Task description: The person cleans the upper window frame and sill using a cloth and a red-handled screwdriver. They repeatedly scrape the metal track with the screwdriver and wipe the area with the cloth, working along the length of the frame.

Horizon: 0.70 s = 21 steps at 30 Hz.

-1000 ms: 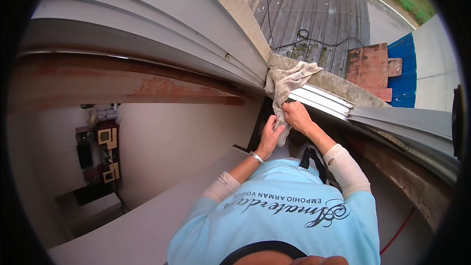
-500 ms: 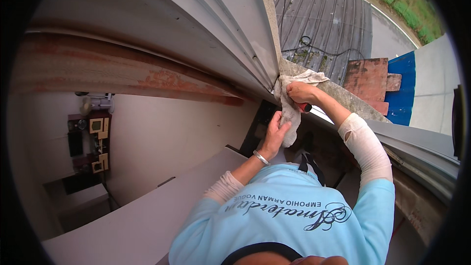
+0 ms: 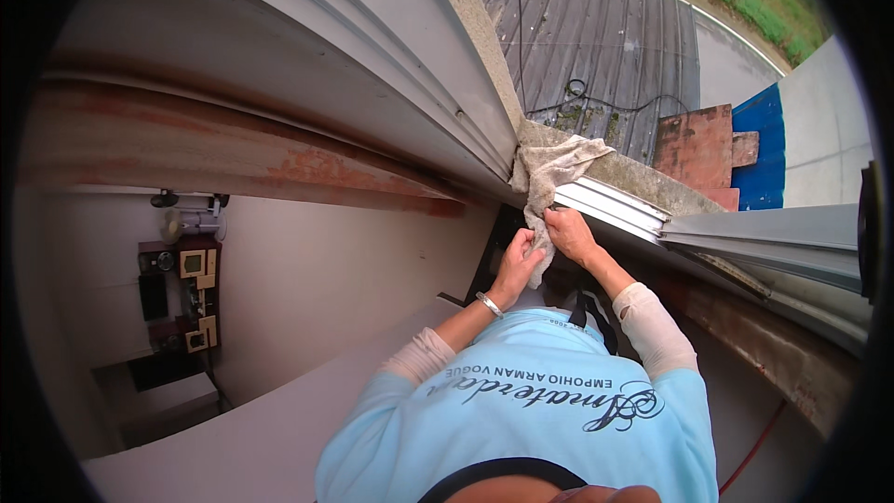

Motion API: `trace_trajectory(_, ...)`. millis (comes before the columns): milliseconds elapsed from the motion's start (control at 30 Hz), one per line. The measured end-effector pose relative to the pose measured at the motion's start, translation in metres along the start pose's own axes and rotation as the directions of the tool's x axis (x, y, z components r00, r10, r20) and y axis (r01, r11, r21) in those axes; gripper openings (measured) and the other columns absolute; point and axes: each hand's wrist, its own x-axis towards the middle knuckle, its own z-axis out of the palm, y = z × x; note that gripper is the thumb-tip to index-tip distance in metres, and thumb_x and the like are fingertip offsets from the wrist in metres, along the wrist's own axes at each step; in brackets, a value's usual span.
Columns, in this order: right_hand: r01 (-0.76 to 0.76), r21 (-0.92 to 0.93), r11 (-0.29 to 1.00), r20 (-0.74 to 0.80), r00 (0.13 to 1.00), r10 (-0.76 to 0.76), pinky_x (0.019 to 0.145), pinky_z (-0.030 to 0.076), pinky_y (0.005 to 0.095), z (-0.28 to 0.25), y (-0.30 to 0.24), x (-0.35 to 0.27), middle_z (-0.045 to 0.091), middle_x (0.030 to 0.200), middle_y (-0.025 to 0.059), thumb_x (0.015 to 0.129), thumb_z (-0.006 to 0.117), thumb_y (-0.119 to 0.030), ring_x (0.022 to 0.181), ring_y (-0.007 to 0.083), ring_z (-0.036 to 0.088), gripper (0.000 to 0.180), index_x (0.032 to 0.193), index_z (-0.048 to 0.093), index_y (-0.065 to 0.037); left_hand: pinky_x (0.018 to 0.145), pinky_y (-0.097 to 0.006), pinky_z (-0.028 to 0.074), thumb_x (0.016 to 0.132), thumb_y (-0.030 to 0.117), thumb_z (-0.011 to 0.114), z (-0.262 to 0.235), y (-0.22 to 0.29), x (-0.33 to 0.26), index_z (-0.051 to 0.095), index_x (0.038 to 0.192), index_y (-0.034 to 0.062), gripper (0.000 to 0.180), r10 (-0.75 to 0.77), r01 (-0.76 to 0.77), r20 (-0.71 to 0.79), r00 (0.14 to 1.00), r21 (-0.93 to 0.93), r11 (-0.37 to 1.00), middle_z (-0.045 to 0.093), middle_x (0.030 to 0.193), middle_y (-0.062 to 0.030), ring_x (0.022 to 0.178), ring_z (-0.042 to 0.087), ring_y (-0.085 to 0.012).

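Observation:
A dirty whitish cloth (image 3: pixel 559 166) is draped over the corner of the window sill, and its narrow lower end hangs toward my body. My left hand (image 3: pixel 515 268) pinches that hanging end, thumb against fingers; a silver bracelet (image 3: pixel 489 305) circles the wrist. Just above and to the right, my right hand (image 3: pixel 571 235) is closed on the cloth's right edge, its fingertips partly out of sight. The white metal window track (image 3: pixel 610 208) shows beside the cloth.
A sliding window frame (image 3: pixel 764 235) lies to the right. Outside are a corrugated roof (image 3: pixel 596 37), a loose black cable (image 3: pixel 643 107) and reddish boards (image 3: pixel 698 154). At the left, a room holds a fan (image 3: pixel 191 224) and stereo equipment (image 3: pixel 193 298). A wide pale surface (image 3: pixel 307 391) stretches below.
My right hand has come down toward my left one along the cloth. The red-and-black handle it held no longer shows. More of the cloth and the window track is uncovered.

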Motion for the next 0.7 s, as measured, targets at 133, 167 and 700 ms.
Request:
trace_trajectory(133, 0.014, 0.041, 0.999, 0.009, 1.0, -0.015, 0.059, 0.043, 0.0461, -0.019, -0.002, -0.003, 0.054, 0.067, 0.0211, 0.081, 0.054, -0.005, 0.065, 0.0408, 0.054, 0.011, 0.073, 0.051, 0.002, 0.08, -0.026, 0.047, 0.088, 0.005, 0.053, 0.002, -0.009, -0.003, 0.046, 0.11, 0.0027, 0.023, 0.001, 0.0, 0.062, 0.998, -0.016, 1.0, 0.057, 0.106, -0.0067, 0.096, 0.054, -0.0103)
trace_trajectory(167, -0.015, 0.048, 0.999, 0.018, 1.0, 0.014, 0.059, 0.043, 0.0462, -0.029, -0.003, -0.008, 0.056, 0.068, 0.0211, 0.081, 0.054, -0.005, 0.066, 0.0404, 0.056, 0.008, 0.075, 0.054, 0.0, 0.082, -0.026, 0.046, 0.088, 0.005, 0.053, 0.005, -0.006, -0.005, 0.046, 0.11, 0.0029, 0.023, 0.0, 0.003, 0.078, 0.997, -0.037, 0.999, 0.056, 0.107, -0.0065, 0.097, 0.054, -0.0102)
trace_trajectory(700, -0.418, 0.084, 0.905, 0.065, 0.908, 0.414, 0.039, 0.041, 0.0354, -0.104, -0.01, -0.088, 0.044, 0.043, 0.0148, 0.092, 0.049, -0.012, 0.035, 0.0217, 0.053, 0.036, 0.06, 0.046, 0.005, 0.083, -0.024, 0.041, 0.081, 0.007, 0.049, 0.03, 0.042, -0.019, 0.049, 0.097, 0.0059, 0.016, 0.081, -0.072, 0.253, 0.964, -0.046, 0.996, 0.053, 0.093, 0.0004, 0.09, 0.049, -0.0061)
